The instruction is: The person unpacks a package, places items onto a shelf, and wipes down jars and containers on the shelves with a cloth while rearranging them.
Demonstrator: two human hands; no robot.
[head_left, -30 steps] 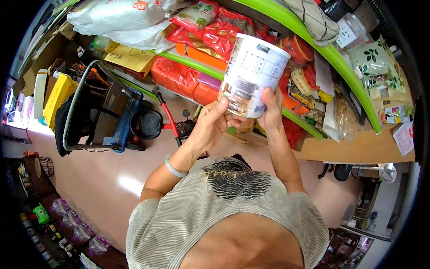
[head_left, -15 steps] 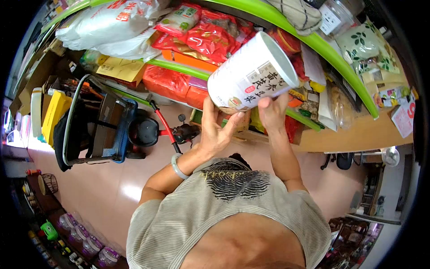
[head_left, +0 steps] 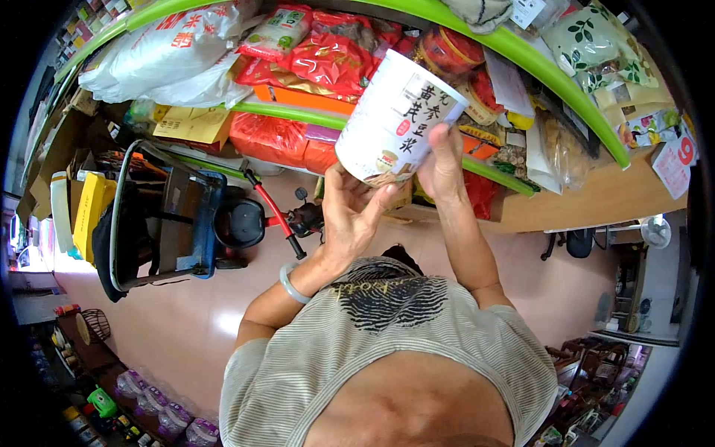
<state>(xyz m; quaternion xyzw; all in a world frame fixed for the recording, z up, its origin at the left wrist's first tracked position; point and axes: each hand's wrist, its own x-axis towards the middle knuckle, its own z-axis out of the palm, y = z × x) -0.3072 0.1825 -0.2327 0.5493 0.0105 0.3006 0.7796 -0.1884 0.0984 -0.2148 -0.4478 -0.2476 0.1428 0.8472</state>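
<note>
A large white canister [head_left: 395, 123] with black Chinese lettering is held up in front of the shelf, tilted so that its top leans right. My left hand [head_left: 351, 212], with a pale bangle at the wrist, supports its lower end with curled fingers. Against its right side presses my right hand [head_left: 442, 167], thumb up on the label and other fingers mostly hidden. Behind the canister lie red packets [head_left: 335, 63] and a round red container [head_left: 449, 51].
Green-edged shelving [head_left: 298, 112] spans the top, with white plastic bags [head_left: 167, 56] at left. A scooter with a black seat [head_left: 240, 222] stands at lower left. To the right is a wooden counter [head_left: 544, 212].
The canister has turned, bringing its printed label more fully into view and its top less so. It has shifted slightly left, with both hands still on it.
</note>
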